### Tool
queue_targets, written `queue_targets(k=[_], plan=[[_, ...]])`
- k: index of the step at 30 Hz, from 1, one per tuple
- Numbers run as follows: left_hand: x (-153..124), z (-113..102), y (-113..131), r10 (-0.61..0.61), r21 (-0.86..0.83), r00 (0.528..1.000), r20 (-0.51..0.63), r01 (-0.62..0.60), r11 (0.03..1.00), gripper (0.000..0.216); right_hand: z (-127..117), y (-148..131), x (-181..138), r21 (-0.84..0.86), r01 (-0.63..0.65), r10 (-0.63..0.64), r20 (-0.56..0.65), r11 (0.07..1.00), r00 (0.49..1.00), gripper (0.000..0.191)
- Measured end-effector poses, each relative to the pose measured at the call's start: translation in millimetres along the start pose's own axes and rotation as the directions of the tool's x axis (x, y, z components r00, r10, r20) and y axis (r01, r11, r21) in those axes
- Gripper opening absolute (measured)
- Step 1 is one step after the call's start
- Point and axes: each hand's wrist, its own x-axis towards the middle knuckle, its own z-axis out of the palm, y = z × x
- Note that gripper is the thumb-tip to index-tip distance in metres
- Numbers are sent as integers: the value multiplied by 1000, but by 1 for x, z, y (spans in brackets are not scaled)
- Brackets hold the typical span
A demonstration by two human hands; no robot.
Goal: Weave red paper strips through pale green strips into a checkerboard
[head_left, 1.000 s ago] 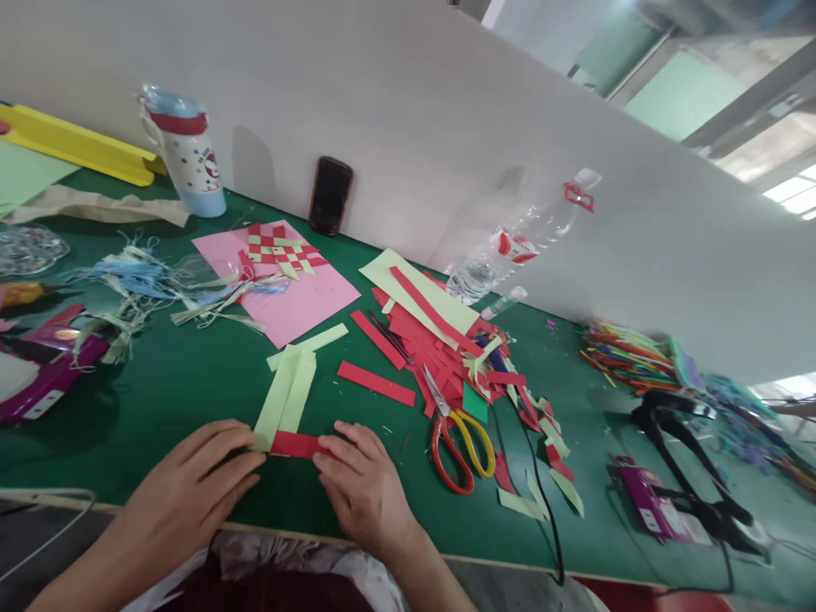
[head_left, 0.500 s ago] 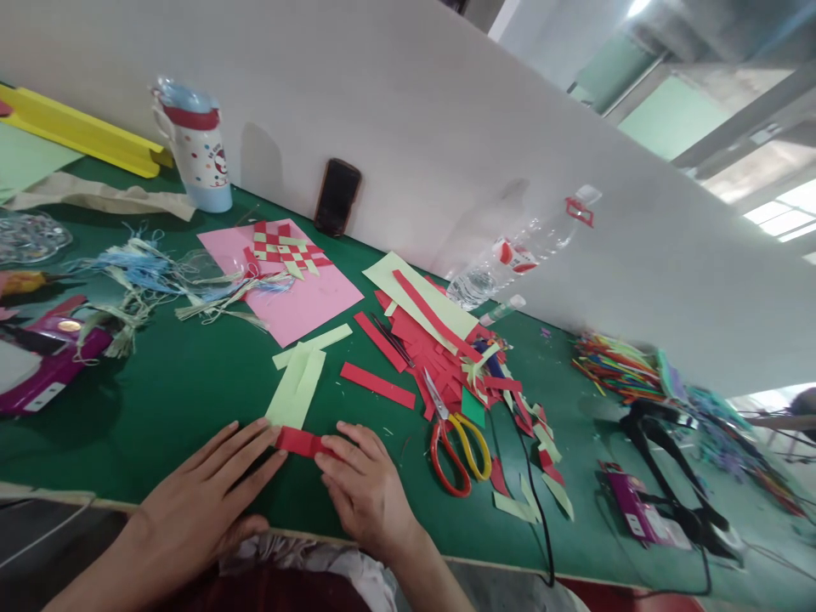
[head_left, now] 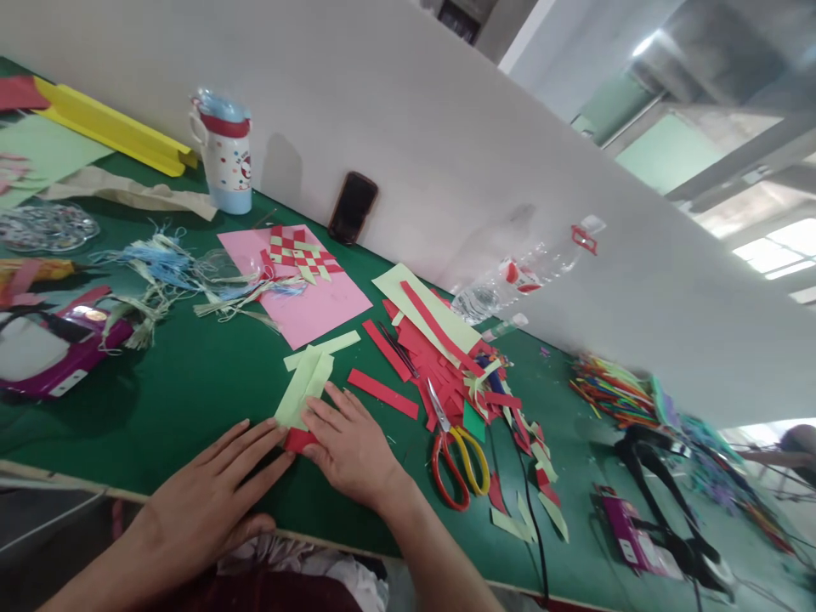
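Observation:
Flat on the table, my left hand (head_left: 223,476) has its fingers stretched out, the tips touching the left end of a red paper strip (head_left: 298,439). My right hand (head_left: 348,442) lies open over the strip's right part and the lower edge of a pale green paper strip (head_left: 304,382); it hides some of both. The red strip crosses the bottom of the green one. Behind them lies a narrow pale green strip (head_left: 341,342). Another red strip (head_left: 383,393) rests to the right, near the scissors (head_left: 460,463) with red and yellow handles.
A woven red and green paper piece (head_left: 299,251) lies on a pink sheet (head_left: 319,306). Red paper scraps (head_left: 427,348) are piled at the middle. A bottle (head_left: 229,161), a phone (head_left: 353,208) and a clear plastic bottle (head_left: 510,285) stand along the wall. Purple tools lie at both sides.
My right hand has moved up and left from the red strip's right end onto the strips. Less of the red strip shows. My left hand has stayed nearly in place; the view has shifted slightly.

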Motion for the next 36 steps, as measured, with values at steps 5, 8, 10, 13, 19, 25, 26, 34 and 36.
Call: queue_targets(k=[5, 8, 10, 13, 19, 25, 26, 34, 36], plan=[[-5, 4, -1, -27, -64, 999, 27, 28, 998, 59, 8, 7, -1, -17, -12, 12, 22, 1000, 1000, 41], [-5, 5, -1, -11, -45, 1000, 24, 12, 999, 61, 10, 8, -2, -14, -8, 8, 15, 1000, 1000, 42], [-3, 4, -1, -4, -26, 1000, 27, 4, 1000, 62, 10, 7, -3, -10, -5, 6, 23, 1000, 1000, 42], [-1, 1, 0, -21, -28, 999, 33, 22, 999, 62, 12, 7, -3, -2, -11, 11, 26, 1000, 1000, 41], [2, -2, 0, -27, 2, 999, 24, 27, 1000, 56, 8, 9, -1, 6, -24, 24, 17, 1000, 1000, 39], [8, -5, -1, -3, 33, 1000, 16, 2, 999, 60, -8, -3, -19, -77, -134, 129, -65, 988, 989, 41], [9, -6, -1, -3, 36, 1000, 21, 2, 999, 60, -9, -8, -25, -75, -116, 111, -60, 990, 992, 40], [21, -17, 12, -111, -33, 992, 59, 113, 993, 50, 11, -26, -67, 8, -77, 77, -38, 997, 996, 44], [27, -17, 15, -137, -68, 989, 52, 141, 988, 48, 12, -24, -69, 28, -93, 94, -48, 995, 994, 44]])
